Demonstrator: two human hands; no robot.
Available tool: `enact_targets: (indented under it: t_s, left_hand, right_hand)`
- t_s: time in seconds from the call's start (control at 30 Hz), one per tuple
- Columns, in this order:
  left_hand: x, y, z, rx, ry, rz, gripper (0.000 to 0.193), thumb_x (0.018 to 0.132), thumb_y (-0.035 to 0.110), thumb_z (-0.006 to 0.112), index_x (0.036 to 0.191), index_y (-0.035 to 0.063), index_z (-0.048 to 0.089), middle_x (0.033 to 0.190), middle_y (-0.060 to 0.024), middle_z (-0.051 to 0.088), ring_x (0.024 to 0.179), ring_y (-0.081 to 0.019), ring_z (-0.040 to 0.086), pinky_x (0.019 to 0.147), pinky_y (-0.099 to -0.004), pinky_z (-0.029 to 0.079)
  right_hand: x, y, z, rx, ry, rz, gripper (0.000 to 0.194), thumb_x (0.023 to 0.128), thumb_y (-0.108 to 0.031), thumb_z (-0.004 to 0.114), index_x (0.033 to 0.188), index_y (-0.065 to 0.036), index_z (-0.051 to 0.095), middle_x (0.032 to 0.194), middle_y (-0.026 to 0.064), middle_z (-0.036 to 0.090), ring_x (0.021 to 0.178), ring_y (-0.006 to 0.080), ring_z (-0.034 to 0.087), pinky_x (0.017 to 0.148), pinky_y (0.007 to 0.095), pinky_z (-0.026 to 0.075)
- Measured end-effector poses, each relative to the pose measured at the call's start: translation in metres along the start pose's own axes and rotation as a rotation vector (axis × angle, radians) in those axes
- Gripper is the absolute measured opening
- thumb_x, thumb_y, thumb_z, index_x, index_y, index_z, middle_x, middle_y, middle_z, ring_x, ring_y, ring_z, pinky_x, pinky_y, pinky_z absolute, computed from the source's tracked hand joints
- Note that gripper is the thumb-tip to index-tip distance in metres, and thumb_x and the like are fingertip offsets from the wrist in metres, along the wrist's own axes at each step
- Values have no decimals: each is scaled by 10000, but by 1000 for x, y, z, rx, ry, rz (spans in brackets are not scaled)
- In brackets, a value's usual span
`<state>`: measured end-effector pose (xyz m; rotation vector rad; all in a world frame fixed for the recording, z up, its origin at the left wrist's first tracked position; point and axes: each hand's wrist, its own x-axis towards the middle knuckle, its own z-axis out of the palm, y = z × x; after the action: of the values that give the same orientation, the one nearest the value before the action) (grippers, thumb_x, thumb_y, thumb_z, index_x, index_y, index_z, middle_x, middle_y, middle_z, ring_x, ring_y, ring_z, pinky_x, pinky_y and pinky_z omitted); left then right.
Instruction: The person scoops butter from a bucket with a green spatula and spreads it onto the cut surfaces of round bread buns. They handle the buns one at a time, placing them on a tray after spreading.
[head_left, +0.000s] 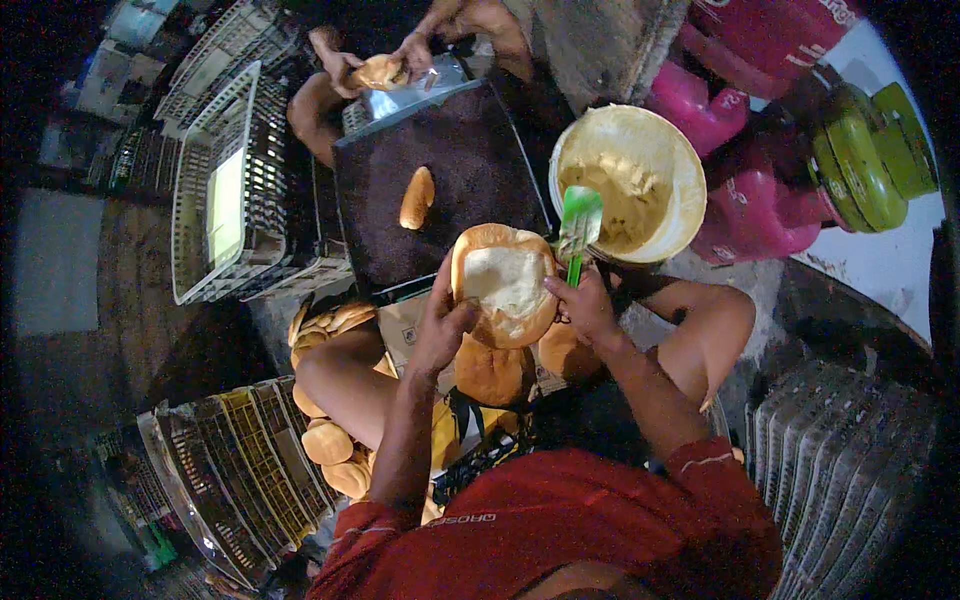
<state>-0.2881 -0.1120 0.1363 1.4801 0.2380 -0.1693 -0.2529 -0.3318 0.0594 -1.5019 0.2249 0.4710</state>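
Note:
My left hand holds an opened bread bun by its left edge, the pale inside facing up. At the bun's right edge are the fingers of my right hand, which also grips the handle of a green spatula. The spatula's blade is smeared and points up, in front of the rim of a round tub of pale yellow-brown spread. Below the held bun, more buns lie over my lap. A single elongated roll rests on the dark-topped table ahead.
Across the table, another person's hands hold a filled bun near plastic bags. Plastic crates are stacked at left, with more at lower left. Further buns lie beside my left leg. Pink containers and a green one stand at right.

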Motion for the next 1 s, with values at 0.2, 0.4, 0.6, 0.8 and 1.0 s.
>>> enact_targets:
  t_s: [0.2, 0.4, 0.6, 0.8, 1.0]
  left_hand:
    - [9, -51, -48, -814, -733, -375, 736, 797, 119, 665, 1474, 67, 381, 1374, -131, 521, 1256, -252, 515, 1041, -354, 444]
    - [26, -47, 8, -200, -756, -626, 819, 741, 183, 801, 1424, -17, 396, 1285, -106, 583, 1179, -216, 568, 1035, -333, 437]
    - [39, -53, -12, -277, -336, -570, 685, 697, 122, 831, 1293, 4, 515, 1177, -90, 640, 1034, -209, 645, 935, -368, 521]
    - [33, -78, -33, -323, -175, -539, 646, 809, 280, 751, 1337, 17, 487, 1222, -112, 620, 1079, -250, 623, 960, -392, 510]
    - [20, -81, -35, -411, 10, -621, 679, 862, 413, 678, 1375, 27, 456, 1271, -131, 593, 1129, -278, 599, 981, -419, 499]
  right_hand:
    - [-15, -2, -35, 233, -126, -96, 177, 920, -33, 536, 982, -64, 698, 983, 83, 700, 899, 165, 648, 760, 291, 527]
    - [4, -28, -47, -219, -362, -131, 249, 900, -125, 556, 1117, -52, 655, 1047, 116, 676, 946, 213, 642, 824, 345, 518]
    - [130, -51, -157, -1322, -36, -227, 345, 892, -157, 581, 1209, -30, 635, 1000, 186, 695, 808, 318, 697, 651, 458, 558]
    - [280, 108, -196, -1378, -81, -261, 240, 817, -168, 585, 982, -93, 743, 994, 163, 722, 898, 371, 695, 778, 460, 549]
    - [332, 115, -146, -1629, -309, -149, 237, 852, -202, 594, 988, -78, 743, 995, 138, 727, 873, 301, 693, 739, 403, 551]
